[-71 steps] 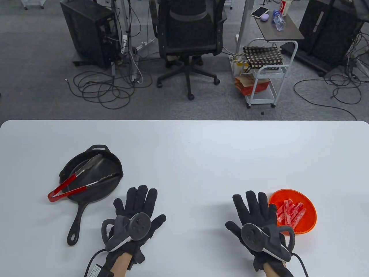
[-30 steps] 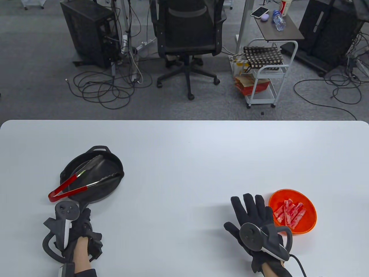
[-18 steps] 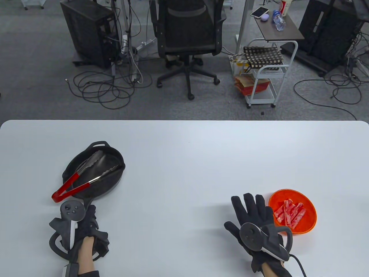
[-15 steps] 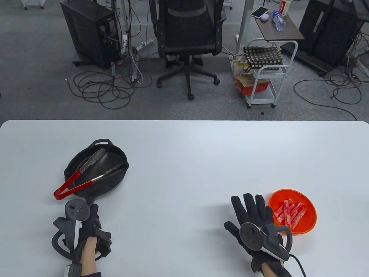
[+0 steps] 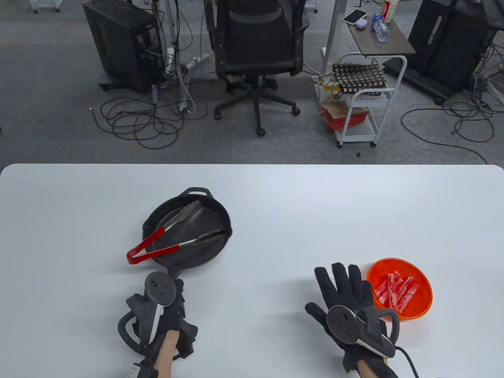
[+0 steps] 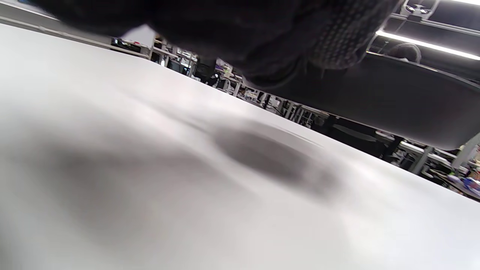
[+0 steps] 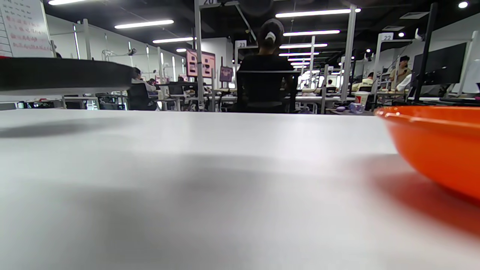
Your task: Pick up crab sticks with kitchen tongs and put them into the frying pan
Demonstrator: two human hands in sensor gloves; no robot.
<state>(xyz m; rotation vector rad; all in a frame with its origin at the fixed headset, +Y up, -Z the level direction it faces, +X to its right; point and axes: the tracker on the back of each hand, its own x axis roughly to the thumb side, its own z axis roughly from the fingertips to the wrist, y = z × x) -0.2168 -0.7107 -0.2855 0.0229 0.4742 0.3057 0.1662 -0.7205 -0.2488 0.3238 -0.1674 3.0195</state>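
A black cast-iron frying pan [image 5: 214,242] is held above the table left of centre, its shadow on the white top below it. My left hand [image 5: 175,299] grips its handle near the front edge. Red-handled metal tongs [image 5: 173,236] lie across the pan, their jaws apart and the red end sticking out over the rim. Several pink crab sticks [image 5: 395,291] fill an orange bowl [image 5: 421,279] at the front right. My right hand [image 5: 346,287] lies flat on the table just left of the bowl, fingers spread. The left wrist view shows the pan's underside [image 6: 393,97] and gloved fingers [image 6: 337,41].
The white table [image 5: 275,197] stretches to a far edge. Beyond it stand an office chair [image 5: 258,47], a white trolley [image 5: 362,102] and cables on the floor. The orange bowl [image 7: 438,142] fills the right side of the right wrist view.
My left hand went from flat on the table to the pan's handle, gripped it, and has carried the pan with the tongs to the right. The right hand has stayed still.
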